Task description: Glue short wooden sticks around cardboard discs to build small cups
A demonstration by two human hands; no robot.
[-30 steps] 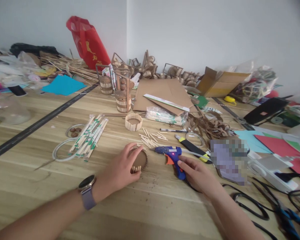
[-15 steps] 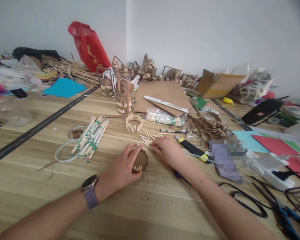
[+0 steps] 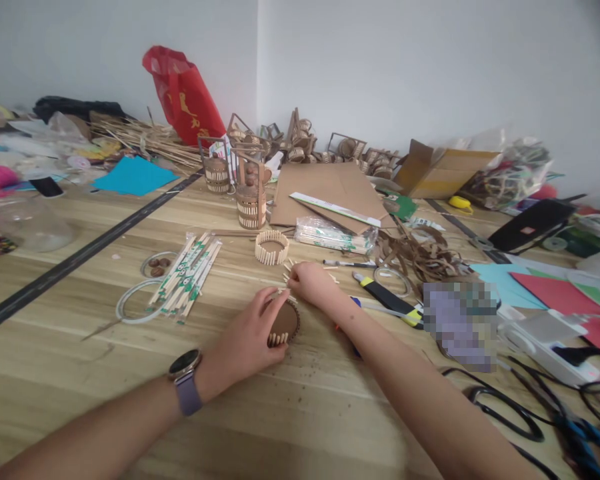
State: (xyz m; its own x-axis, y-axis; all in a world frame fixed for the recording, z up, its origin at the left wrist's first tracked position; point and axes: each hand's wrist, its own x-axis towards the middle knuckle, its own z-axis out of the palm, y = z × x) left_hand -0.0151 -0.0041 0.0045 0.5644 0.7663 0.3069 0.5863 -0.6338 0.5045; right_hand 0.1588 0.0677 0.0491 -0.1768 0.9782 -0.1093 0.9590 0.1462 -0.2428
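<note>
Right hand (image 3: 310, 283) has moved up to the loose sticks (image 3: 286, 269), frame centre.
Its fingers curl down; whether they grip cannot be told. Left hand (image 3: 253, 337) clasps the cardboard disc (image 3: 286, 322) just below it. The disc is light and stiff, its glued rim fragile: hold it by the bare edges.

Vantage: head-worn, over wooden table's (image 3: 305, 413) near edge
Facing: forward, down, toward white wall (image 3: 380, 60)
Range: close on left hand (image 3: 250, 333), right hand (image 3: 310, 283), cardboard disc (image 3: 285, 322)

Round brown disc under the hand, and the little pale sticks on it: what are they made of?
The round brown disc looks like matte cardboard, dull like the flat brown sheets behind. The little pale sticks seem bare wood or bamboo: light, unpainted.
</note>
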